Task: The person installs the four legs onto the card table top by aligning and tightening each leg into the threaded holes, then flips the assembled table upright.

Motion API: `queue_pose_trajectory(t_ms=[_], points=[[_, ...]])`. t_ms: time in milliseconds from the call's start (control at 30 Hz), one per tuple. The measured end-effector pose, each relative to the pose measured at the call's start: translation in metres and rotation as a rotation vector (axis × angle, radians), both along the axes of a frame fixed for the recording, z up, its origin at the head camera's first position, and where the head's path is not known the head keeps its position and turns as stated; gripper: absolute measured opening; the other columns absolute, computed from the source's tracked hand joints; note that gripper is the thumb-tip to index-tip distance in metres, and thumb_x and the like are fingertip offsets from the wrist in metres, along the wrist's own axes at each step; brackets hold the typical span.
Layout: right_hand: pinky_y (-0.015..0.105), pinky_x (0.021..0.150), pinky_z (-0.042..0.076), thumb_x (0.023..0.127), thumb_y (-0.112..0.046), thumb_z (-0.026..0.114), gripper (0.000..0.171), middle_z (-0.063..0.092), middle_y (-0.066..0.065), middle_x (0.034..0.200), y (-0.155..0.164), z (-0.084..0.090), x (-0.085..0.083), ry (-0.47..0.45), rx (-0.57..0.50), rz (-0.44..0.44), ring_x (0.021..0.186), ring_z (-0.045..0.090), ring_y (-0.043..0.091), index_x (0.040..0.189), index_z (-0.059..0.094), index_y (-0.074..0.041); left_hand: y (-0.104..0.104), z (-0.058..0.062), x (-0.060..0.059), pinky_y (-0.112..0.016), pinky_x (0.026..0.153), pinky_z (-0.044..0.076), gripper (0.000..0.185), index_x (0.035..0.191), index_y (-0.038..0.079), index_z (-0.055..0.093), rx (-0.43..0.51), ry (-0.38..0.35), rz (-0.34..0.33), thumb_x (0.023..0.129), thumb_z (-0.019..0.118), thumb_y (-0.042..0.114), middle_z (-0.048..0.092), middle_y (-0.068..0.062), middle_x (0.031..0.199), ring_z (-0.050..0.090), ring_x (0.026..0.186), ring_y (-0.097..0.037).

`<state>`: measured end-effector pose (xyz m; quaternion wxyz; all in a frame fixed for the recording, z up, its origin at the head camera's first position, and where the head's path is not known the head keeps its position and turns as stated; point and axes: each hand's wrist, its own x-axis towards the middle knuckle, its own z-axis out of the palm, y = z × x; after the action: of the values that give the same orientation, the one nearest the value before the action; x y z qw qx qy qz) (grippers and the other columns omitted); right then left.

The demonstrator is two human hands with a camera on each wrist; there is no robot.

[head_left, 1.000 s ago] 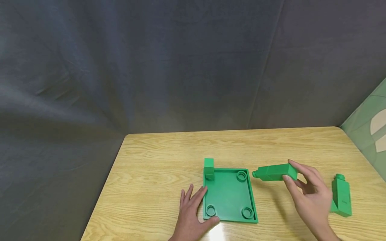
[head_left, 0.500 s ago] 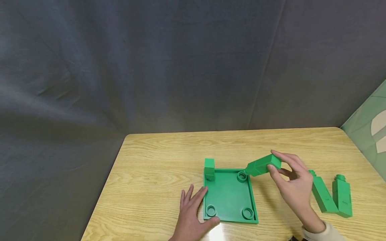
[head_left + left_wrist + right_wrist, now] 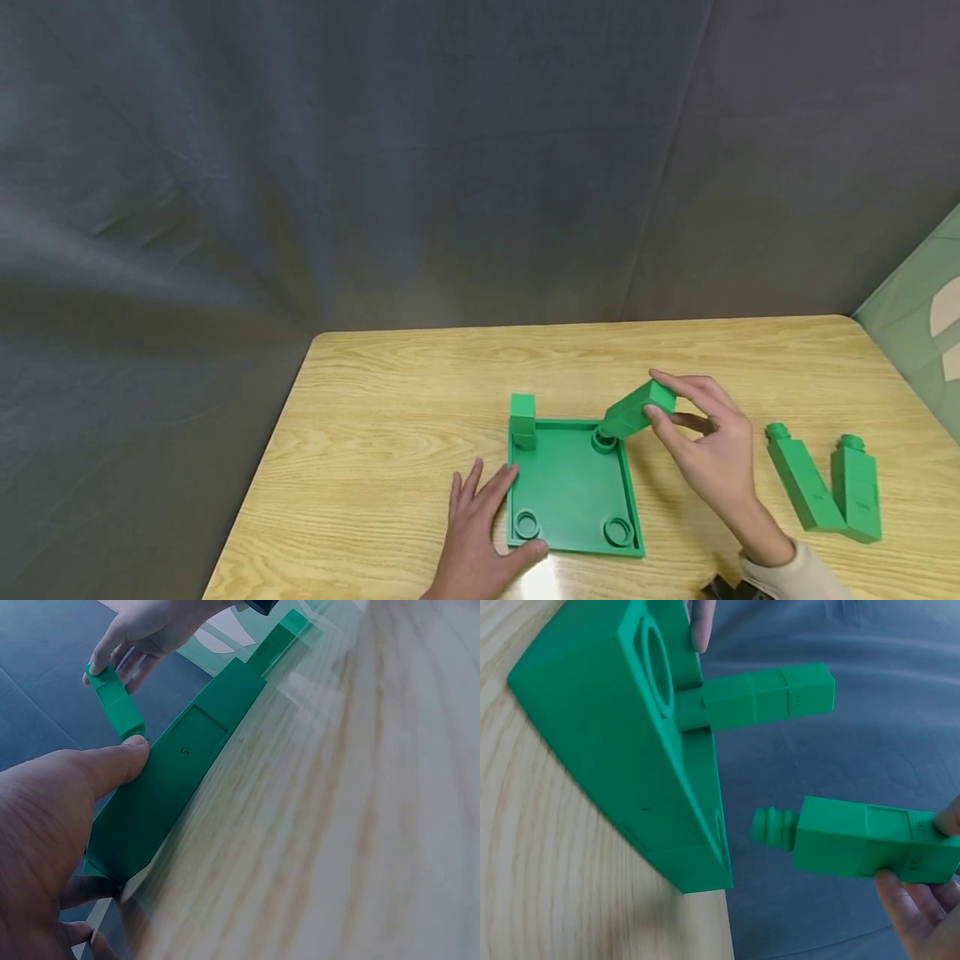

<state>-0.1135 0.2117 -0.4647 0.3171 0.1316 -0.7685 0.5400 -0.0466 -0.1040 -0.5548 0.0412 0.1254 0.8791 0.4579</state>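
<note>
A green square plate (image 3: 570,492) with a round socket in each corner lies on the wooden table (image 3: 390,400). One green leg (image 3: 521,419) stands upright in its far left corner. My right hand (image 3: 697,442) pinches a second green leg (image 3: 636,410) by its square end. That leg is tilted, its threaded tip (image 3: 772,827) at the far right socket (image 3: 603,439). My left hand (image 3: 487,517) lies flat on the table, fingers against the plate's left edge and thumb (image 3: 101,769) on its near edge.
Two more green legs (image 3: 801,487) (image 3: 857,490) stand leaning together on the table to the right of my right hand. A dark grey curtain hangs behind the table. The table's left edge runs close to my left hand.
My right hand has carried its leg left, from beside the plate to the far right socket, tilting the threaded tip down. One leg at the right has come into view. The left hand stayed put.
</note>
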Motion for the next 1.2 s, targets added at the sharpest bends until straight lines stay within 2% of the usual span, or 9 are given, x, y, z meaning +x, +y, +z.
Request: queue_pose_trajectory(t_ms=[367, 500, 700, 867, 1033, 1200], points=[[0.008, 0.084, 0.06, 0.083, 0.027, 0.079, 0.052, 0.071, -0.007, 0.119, -0.001, -0.008, -0.003, -0.039, 0.036, 0.029, 0.112, 0.068, 0.002, 0.131, 0.078, 0.006, 0.001, 0.0, 0.0, -0.055, 0.133, -0.005, 0.093, 0.17, 0.035, 0.046, -0.003, 0.018, 0.0, 0.09, 0.085, 0.063, 0.053, 0.003, 0.169, 0.021, 0.169, -0.045], [0.008, 0.084, 0.06, 0.083, 0.027, 0.08, 0.052, 0.071, -0.003, 0.118, -0.002, -0.009, -0.003, -0.039, 0.066, 0.038, 0.111, 0.068, 0.0, 0.131, 0.079, 0.004, 0.001, 0.0, -0.001, -0.057, 0.133, -0.005, 0.093, 0.17, 0.035, 0.047, -0.002, 0.015, 0.001, 0.091, 0.086, 0.063, 0.053, 0.002, 0.169, 0.02, 0.169, -0.045], [0.007, 0.084, 0.059, 0.082, 0.025, 0.083, 0.055, 0.072, 0.009, 0.115, -0.006, -0.009, -0.004, -0.023, 0.17, 0.055, 0.11, 0.065, -0.005, 0.131, 0.08, 0.001, 0.0, -0.001, 0.001, -0.066, 0.134, -0.002, 0.093, 0.171, 0.034, 0.046, 0.004, 0.001, -0.004, 0.091, 0.085, 0.062, 0.053, -0.001, 0.17, 0.02, 0.168, -0.047], [0.007, 0.084, 0.057, 0.08, 0.019, 0.089, 0.06, 0.074, 0.007, 0.117, -0.01, -0.007, -0.007, 0.005, 0.293, 0.069, 0.107, 0.065, -0.003, 0.134, 0.08, -0.006, -0.001, 0.0, 0.0, -0.069, 0.134, 0.0, 0.093, 0.171, 0.033, 0.046, -0.004, 0.012, -0.009, 0.092, 0.084, 0.064, 0.053, 0.001, 0.17, 0.022, 0.168, -0.047], [0.013, 0.081, 0.061, 0.078, 0.016, 0.091, 0.063, 0.073, 0.004, 0.118, -0.013, -0.003, -0.009, 0.013, 0.365, 0.099, 0.1, 0.069, 0.005, 0.136, 0.08, -0.008, -0.001, 0.0, 0.001, -0.063, 0.134, -0.002, 0.094, 0.17, 0.033, 0.047, 0.004, 0.017, -0.001, 0.091, 0.085, 0.063, 0.053, 0.001, 0.169, 0.022, 0.168, -0.047], [0.015, 0.08, 0.062, 0.08, 0.015, 0.091, 0.062, 0.073, 0.004, 0.119, -0.012, -0.001, -0.009, -0.006, 0.374, 0.115, 0.096, 0.069, 0.008, 0.135, 0.079, -0.009, 0.001, -0.001, 0.002, -0.052, 0.133, -0.005, 0.094, 0.17, 0.034, 0.048, 0.007, 0.017, 0.008, 0.09, 0.087, 0.063, 0.054, 0.0, 0.169, 0.022, 0.168, -0.046]])
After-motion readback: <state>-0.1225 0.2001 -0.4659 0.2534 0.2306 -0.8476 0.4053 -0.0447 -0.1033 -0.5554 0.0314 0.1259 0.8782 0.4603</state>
